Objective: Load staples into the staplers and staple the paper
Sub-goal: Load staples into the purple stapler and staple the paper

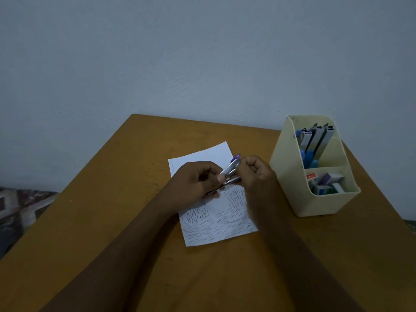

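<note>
Hands hold the purple stapler (231, 165) above the paper (217, 220): left hand (197, 180) grips its body, right hand (255, 174) pinches its front.

Brown table (90, 221), patterned cloth (20, 206) L.

Dim, flat light. A plain grey-blue wall (202, 52) stood behind an ochre-brown table (90, 221). Patterned fabric (20, 206) lay low at far left, beside the table; too dark to identify.

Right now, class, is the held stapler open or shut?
Open: on the stapler, the purple-tipped top arm angles up from the lower part in the left hand.
</note>
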`<state>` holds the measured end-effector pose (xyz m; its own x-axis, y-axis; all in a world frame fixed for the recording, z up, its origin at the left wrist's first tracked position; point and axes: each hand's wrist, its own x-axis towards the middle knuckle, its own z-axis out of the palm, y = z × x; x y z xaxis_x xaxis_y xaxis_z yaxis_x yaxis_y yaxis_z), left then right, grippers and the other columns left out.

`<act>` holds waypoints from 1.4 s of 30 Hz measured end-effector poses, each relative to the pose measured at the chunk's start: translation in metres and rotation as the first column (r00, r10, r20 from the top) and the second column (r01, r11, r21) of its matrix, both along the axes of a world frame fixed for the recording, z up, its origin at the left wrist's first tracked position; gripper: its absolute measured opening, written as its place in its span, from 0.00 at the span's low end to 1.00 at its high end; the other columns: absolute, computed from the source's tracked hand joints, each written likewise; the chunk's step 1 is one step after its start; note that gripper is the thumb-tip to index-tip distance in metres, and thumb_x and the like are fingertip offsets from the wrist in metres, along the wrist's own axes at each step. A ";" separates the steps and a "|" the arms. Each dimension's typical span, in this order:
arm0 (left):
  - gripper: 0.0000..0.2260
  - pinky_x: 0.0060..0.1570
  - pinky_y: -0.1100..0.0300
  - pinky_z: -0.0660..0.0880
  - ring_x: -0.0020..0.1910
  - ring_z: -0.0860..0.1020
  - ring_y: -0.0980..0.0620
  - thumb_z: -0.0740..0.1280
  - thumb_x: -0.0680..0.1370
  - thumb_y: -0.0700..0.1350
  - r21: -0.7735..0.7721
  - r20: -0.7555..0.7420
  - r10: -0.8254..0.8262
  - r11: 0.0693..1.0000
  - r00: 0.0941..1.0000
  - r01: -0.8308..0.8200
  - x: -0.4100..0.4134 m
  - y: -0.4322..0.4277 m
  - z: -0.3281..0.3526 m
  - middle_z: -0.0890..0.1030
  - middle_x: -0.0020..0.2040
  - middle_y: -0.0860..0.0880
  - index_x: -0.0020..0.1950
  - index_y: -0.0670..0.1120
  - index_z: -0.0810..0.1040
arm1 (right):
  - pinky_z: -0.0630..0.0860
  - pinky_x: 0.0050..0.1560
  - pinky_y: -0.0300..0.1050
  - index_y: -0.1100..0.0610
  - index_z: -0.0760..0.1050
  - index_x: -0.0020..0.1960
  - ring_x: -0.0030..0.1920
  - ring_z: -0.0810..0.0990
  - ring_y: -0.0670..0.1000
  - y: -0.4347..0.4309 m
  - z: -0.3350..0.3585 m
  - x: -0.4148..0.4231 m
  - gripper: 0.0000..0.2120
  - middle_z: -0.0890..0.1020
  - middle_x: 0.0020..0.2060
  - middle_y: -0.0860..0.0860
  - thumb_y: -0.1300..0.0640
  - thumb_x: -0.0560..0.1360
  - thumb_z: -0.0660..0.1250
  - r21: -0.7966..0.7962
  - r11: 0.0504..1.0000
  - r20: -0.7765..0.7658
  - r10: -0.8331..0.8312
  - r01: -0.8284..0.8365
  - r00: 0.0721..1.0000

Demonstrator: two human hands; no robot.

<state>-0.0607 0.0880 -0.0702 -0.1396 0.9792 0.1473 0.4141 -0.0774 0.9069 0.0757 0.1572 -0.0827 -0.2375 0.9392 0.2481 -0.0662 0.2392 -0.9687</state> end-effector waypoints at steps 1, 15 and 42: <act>0.08 0.35 0.65 0.76 0.36 0.82 0.56 0.66 0.79 0.46 0.005 -0.010 -0.002 1.000 1.000 0.003 0.001 0.000 0.000 0.83 0.37 0.52 0.46 0.44 0.81 | 0.78 0.40 0.60 0.63 0.75 0.40 0.40 0.79 0.65 0.000 0.000 0.000 0.11 0.80 0.36 0.61 0.54 0.67 0.64 -0.008 1.000 -0.021 -0.009 0.009 1.000; 0.08 0.38 0.61 0.79 0.36 0.83 0.52 0.64 0.80 0.45 0.039 0.044 0.070 0.997 0.997 -0.072 0.003 -0.001 0.001 0.84 0.41 0.47 0.50 0.42 0.79 | 0.80 0.50 0.53 0.63 0.79 0.49 0.45 0.84 0.55 -0.002 0.001 0.001 0.07 0.84 0.42 0.57 0.60 0.74 0.67 -0.169 0.983 -0.175 0.045 -0.075 0.983; 0.07 0.40 0.52 0.82 0.35 0.83 0.48 0.65 0.79 0.45 0.029 0.064 0.117 0.992 0.991 -0.119 0.004 0.000 -0.004 0.84 0.40 0.46 0.49 0.42 0.79 | 0.81 0.46 0.47 0.61 0.79 0.49 0.45 0.85 0.54 -0.004 -0.001 0.000 0.06 0.84 0.44 0.57 0.61 0.76 0.66 -0.151 0.988 -0.145 0.023 -0.045 0.989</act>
